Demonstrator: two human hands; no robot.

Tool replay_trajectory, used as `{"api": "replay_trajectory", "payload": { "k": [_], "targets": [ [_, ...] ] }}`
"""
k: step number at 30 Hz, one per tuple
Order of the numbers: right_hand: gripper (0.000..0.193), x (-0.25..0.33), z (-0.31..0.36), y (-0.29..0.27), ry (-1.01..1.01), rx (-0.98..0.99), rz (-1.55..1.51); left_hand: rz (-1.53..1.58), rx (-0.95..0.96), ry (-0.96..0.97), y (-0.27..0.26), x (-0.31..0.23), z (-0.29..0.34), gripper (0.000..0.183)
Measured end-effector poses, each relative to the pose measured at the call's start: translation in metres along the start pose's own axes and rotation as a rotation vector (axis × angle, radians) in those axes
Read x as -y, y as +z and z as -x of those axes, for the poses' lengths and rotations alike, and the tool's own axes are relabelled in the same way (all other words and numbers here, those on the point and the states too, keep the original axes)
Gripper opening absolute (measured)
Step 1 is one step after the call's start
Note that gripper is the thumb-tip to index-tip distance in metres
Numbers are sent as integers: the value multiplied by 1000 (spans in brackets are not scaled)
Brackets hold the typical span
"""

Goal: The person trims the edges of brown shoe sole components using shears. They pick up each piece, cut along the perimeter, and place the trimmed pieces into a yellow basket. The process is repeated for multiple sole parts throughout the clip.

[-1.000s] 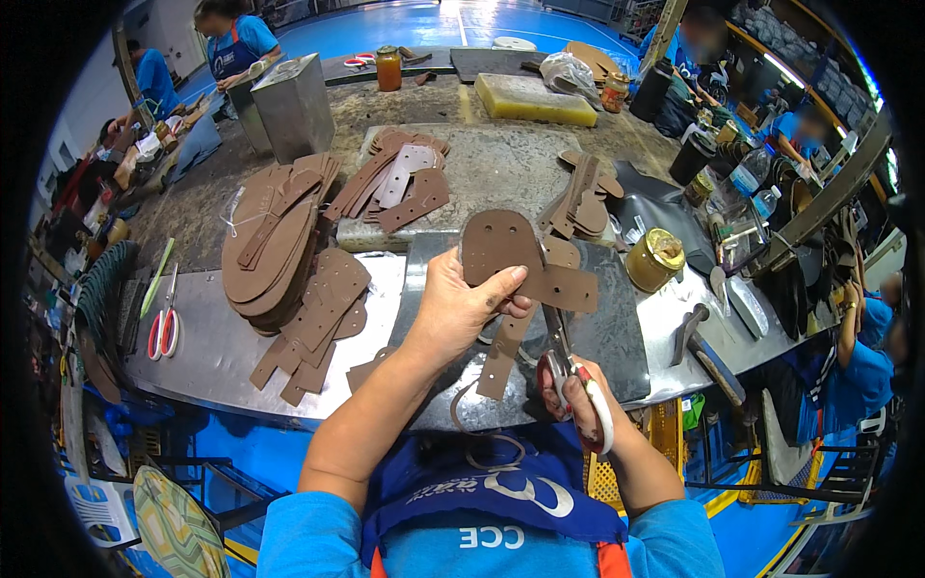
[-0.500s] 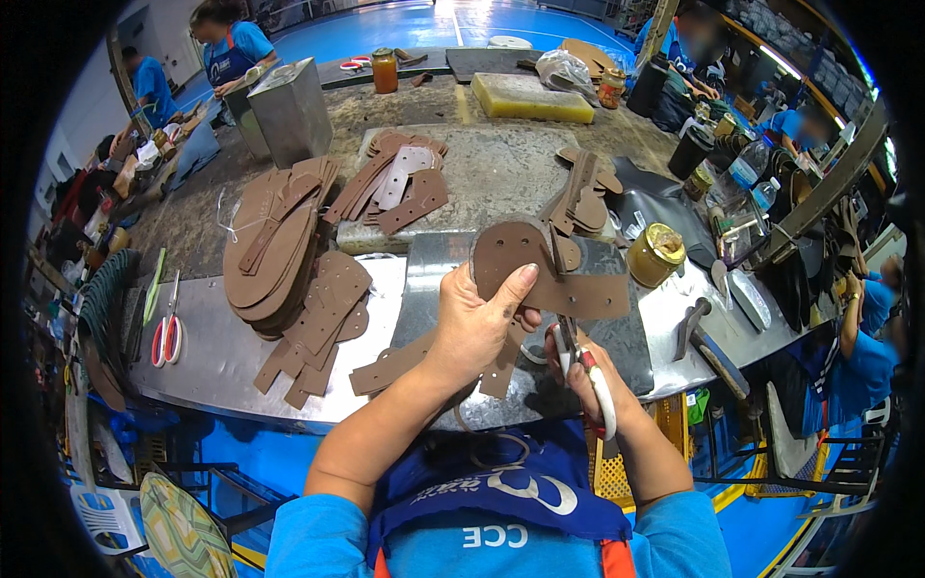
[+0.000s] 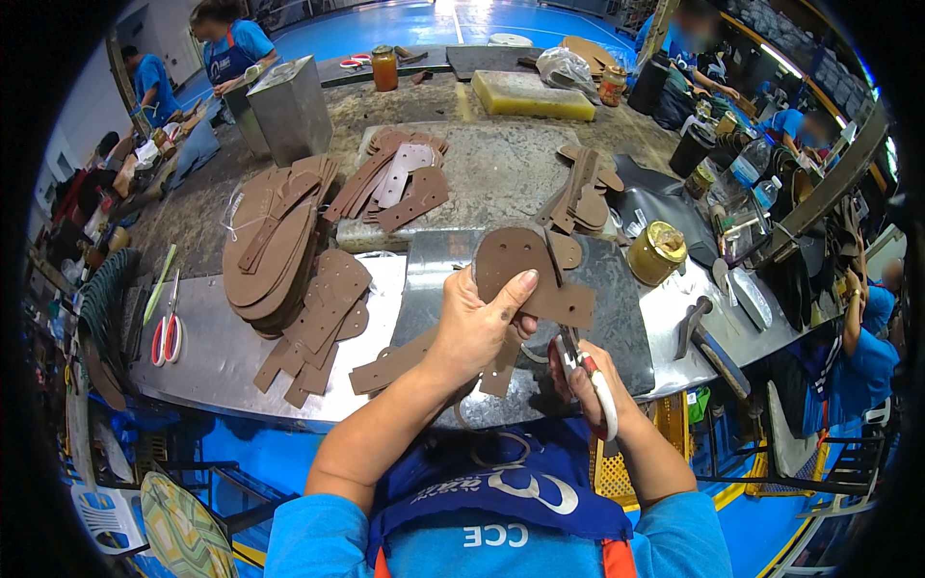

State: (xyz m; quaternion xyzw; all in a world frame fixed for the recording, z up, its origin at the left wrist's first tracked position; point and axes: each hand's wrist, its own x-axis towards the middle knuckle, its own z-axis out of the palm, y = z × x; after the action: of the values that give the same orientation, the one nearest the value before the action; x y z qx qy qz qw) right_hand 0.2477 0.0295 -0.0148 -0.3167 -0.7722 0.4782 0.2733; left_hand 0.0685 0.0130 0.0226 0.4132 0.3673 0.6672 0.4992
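Note:
My left hand (image 3: 479, 323) pinches a brown leather piece (image 3: 511, 263), thumb across its front. The piece has a rounded top, small punched holes and a strap-like end pointing right. In my right hand (image 3: 599, 378) is a pair of scissors (image 3: 599, 397) with white and red handles. One dark blade shows above the strap-like end, against the edge of the rounded part; the lower blade is partly hidden behind the leather. Beneath my hands lies a dark slab (image 3: 628, 358), with more brown leather strips (image 3: 390, 368) beside my left forearm.
Stacked brown sole shapes (image 3: 265, 265) and cut strap pieces (image 3: 323, 303) lie left, beside a second pair of scissors (image 3: 168, 335). More leather pieces (image 3: 583, 197) sit beyond my hands. To the right are a glue jar (image 3: 657, 252) and a hammer (image 3: 718, 352). Other people work around the table.
The leather piece has tilted in my left hand, its strap-like end swinging nearer and slightly lower. The scissor blades have shifted against it. My right hand stays almost in place.

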Motion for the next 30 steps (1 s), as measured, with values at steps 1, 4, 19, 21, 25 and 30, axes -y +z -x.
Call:
{"api": "replay_trajectory", "payload": {
  "k": [1, 4, 19, 21, 25, 30],
  "targets": [
    [70, 0, -2, 0, -31, -24, 13, -18, 22, -21, 0, 0, 1, 13],
    [59, 1, -5, -4, -102, -60, 61, -45, 71, -49, 4, 0, 7, 12],
    [43, 5, -5, -14, -30, 131, 68, -174, 182, -96, -5, -9, 6, 14],
    [45, 5, -5, -16, 19, 188, 115, -198, 185, -108, -6, -10, 6, 14],
    [48, 0, -3, -13, 4, 125, 109, -184, 191, -129, -7, -10, 6, 13],
    [55, -4, 5, -5, 37, 19, -90, -227, 293, -164, -17, -17, 2, 12]
  ]
}}
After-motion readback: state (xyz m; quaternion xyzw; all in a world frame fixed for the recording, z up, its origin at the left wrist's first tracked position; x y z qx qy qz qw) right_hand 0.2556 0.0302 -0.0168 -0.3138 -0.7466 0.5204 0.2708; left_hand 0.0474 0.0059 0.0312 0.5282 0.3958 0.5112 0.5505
